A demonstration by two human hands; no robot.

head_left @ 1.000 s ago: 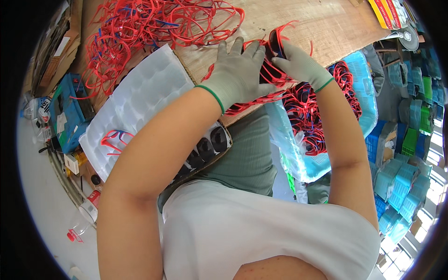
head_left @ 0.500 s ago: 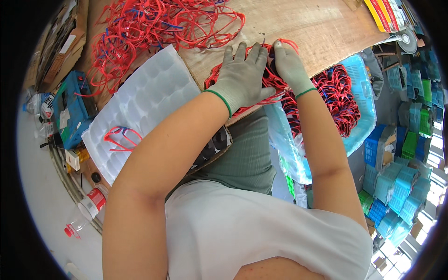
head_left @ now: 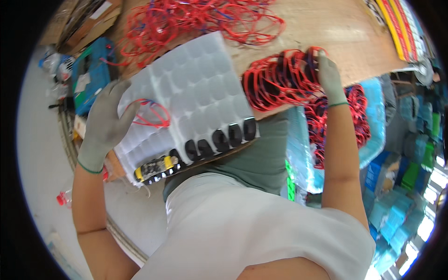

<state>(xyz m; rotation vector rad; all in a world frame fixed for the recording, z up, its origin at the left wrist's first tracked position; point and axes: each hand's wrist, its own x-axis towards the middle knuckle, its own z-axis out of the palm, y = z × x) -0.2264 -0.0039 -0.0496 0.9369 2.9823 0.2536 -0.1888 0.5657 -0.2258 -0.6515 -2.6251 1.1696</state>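
My left hand (head_left: 105, 123), in a grey glove, is open at the left edge of a white moulded tray (head_left: 196, 74). Its thumb and fingers are apart, the thumb beside a single pair of red and blue glasses (head_left: 161, 113) lying on the tray. Dark lenses (head_left: 219, 140) sit in the tray's near row. My gloved right hand (head_left: 330, 79) closes on the far right end of a row of red glasses with dark lenses (head_left: 280, 81), packed upright on the table. Its fingertips are partly hidden there.
Tangled red frames (head_left: 205, 21) lie at the back of the wooden table (head_left: 322, 28). A yellow and black tool (head_left: 156, 169) rests on the tray's near edge. Right of my lap stands a blue basket (head_left: 375, 116) of red glasses. A blue box (head_left: 93, 74) is at left.
My left hand has left the row of glasses and swung left to the tray's far side. My right hand stays at the row's end. The view has shifted, showing the tray's near edge.
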